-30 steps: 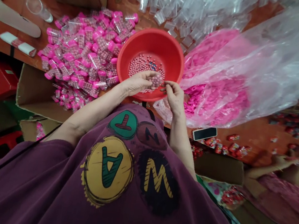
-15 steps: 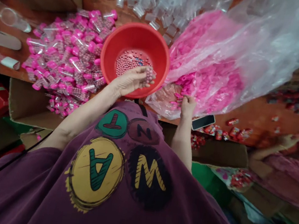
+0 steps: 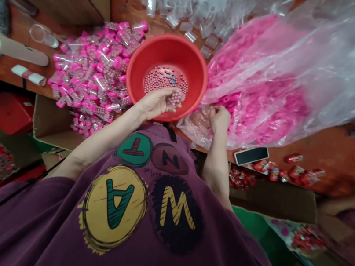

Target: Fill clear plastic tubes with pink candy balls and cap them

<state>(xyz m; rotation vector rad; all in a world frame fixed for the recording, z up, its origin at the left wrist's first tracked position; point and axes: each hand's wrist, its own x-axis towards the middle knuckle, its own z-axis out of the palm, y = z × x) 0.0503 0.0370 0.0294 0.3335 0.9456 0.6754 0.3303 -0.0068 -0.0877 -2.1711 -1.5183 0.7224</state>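
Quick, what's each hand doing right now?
Left hand: closed around a small tube of pink beads over the red bowl.
Right hand: at the plastic bag of pink caps; grip cannot be told.

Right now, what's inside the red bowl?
The red bowl holds a loose layer of small pink beads with a few bluish ones among them. The left hand, gripping a bead-filled tube, covers the near rim and whatever lies beneath it.
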